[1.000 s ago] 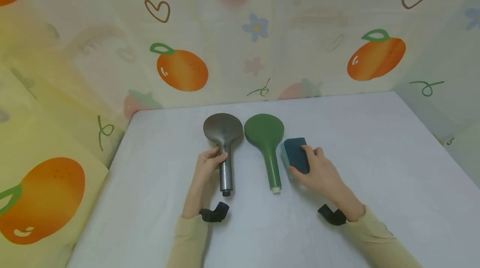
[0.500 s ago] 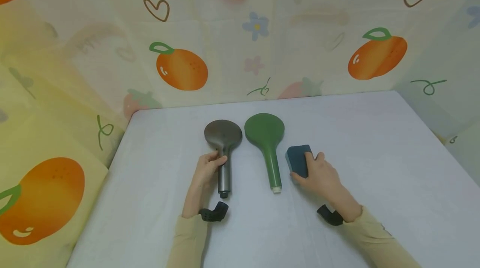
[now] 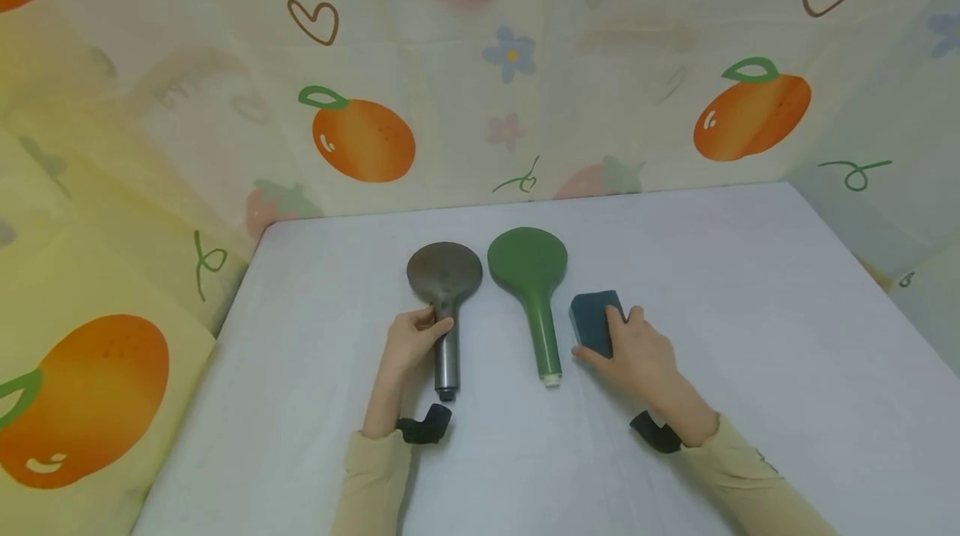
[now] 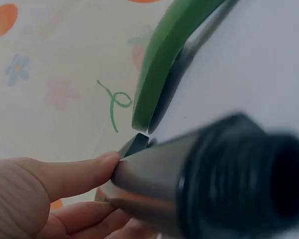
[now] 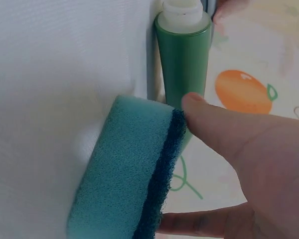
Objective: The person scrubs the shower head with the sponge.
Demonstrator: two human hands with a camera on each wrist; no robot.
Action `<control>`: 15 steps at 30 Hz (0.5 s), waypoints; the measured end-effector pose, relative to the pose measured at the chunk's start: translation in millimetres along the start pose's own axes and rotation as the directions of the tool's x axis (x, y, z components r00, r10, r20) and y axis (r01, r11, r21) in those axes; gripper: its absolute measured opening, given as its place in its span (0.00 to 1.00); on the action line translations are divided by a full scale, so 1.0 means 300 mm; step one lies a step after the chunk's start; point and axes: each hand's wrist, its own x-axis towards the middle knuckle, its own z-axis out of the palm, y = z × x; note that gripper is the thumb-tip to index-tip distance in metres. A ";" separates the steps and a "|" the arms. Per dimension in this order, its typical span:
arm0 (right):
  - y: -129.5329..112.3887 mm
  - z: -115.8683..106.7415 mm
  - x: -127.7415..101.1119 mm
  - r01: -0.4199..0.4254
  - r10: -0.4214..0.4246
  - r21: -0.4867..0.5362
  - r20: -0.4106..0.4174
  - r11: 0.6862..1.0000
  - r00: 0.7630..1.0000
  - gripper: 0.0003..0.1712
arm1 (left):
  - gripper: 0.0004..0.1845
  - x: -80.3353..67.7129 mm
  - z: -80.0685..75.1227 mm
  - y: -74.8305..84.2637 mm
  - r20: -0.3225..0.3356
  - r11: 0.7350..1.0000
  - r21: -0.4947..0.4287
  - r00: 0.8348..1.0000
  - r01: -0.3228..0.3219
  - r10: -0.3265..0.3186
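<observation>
In the head view a dark grey shower head [image 3: 445, 271] lies face down, its handle toward the person. My left hand [image 3: 411, 340] pinches that handle between thumb and fingers; the left wrist view shows its threaded black end [image 4: 239, 184] close up. Right of it lies a green shower head [image 3: 527, 261] with a white end fitting. A blue sponge [image 5: 124, 164] with a dark scouring layer rests on the table beside the green handle. My right hand [image 3: 641, 357] is over the sponge, with an extended thumb and a fingertip at the scouring layer in the right wrist view.
A white cloth covers the table [image 3: 300, 419]. Behind and at the sides hangs a curtain [image 3: 450, 119] printed with fruit, hearts and flowers. Each wrist carries a black camera mount [image 3: 425, 425].
The grey shower head has slid toward the person with my left hand. The sponge has come down and away from the green handle, and my right hand's thumb has spread outward from it.
</observation>
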 end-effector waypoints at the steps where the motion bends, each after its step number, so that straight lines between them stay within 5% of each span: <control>1: 0.000 0.000 0.001 -0.003 0.003 -0.001 -0.002 1.000 1.000 0.38 | 0.24 -0.002 0.001 0.003 -0.011 1.000 0.021 1.000 -0.003 0.003; 6: 0.005 -0.001 0.013 -0.014 0.014 0.025 -0.033 1.000 0.999 0.40 | 0.21 -0.015 0.000 0.024 -0.063 0.992 0.121 0.997 -0.037 0.045; 9: 0.019 -0.005 0.026 0.053 -0.045 0.046 -0.154 0.998 0.987 0.37 | 0.16 -0.024 -0.007 0.038 -0.127 0.952 0.275 0.977 -0.132 0.172; 11: 0.032 -0.009 0.039 0.129 -0.114 0.043 -0.251 0.991 0.961 0.35 | 0.15 -0.028 -0.013 0.048 -0.171 0.900 0.378 0.938 -0.219 0.300; 15: 0.058 -0.025 0.072 0.254 -0.235 0.008 -0.351 0.967 0.906 0.35 | 0.17 -0.029 -0.021 0.064 -0.194 0.743 0.557 0.811 -0.372 0.552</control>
